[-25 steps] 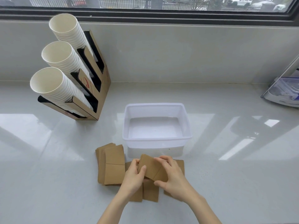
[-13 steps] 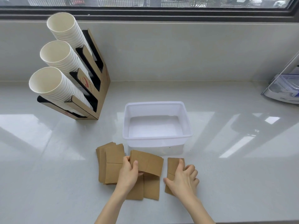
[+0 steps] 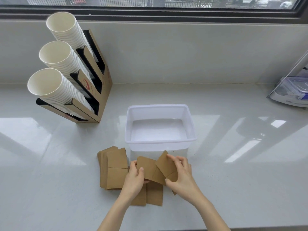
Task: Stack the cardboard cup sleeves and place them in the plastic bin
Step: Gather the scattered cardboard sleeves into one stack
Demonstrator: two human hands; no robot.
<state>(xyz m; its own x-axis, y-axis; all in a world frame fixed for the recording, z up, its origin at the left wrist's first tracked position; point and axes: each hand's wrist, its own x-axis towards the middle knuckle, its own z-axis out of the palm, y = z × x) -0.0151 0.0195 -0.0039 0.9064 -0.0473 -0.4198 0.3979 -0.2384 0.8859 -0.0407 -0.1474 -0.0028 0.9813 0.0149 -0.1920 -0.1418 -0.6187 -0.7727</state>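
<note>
White counter (image 3: 50, 164) runs below a window, glossy enough to mirror the daylight. At the back left a cardboard rack (image 3: 100, 90) holds three tilted columns of paper cups (image 3: 55, 57), mouths facing out, presumably so a cup can be pulled off the front. A clear lidded box (image 3: 293, 90) sits at the far right edge.

Centre stage is the bin (image 3: 160, 142), translucent and with nothing in it, set just behind the sleeves so the finished stack has only a short way to travel. Left of the hands lies a pile (image 3: 115, 169) of flattened sleeves, already squared up and fanned slightly at its left edge. More loose sleeves (image 3: 154, 194) lie flat on the counter under the hands.

The left hand (image 3: 135, 179) pinches one sleeve (image 3: 146, 167) with the thumb on top and the fingers closed beneath, holding it a little off the counter as the base of a new stack. The right hand (image 3: 181, 174) grips a second sleeve (image 3: 166, 164), thumb and fingers clamped on its right side, tilted corner-up and overlapping the first. That skew suggests it is being turned to line up with the one below before being laid flush.

Stacking looks partly done; nothing has gone into the bin yet.
</note>
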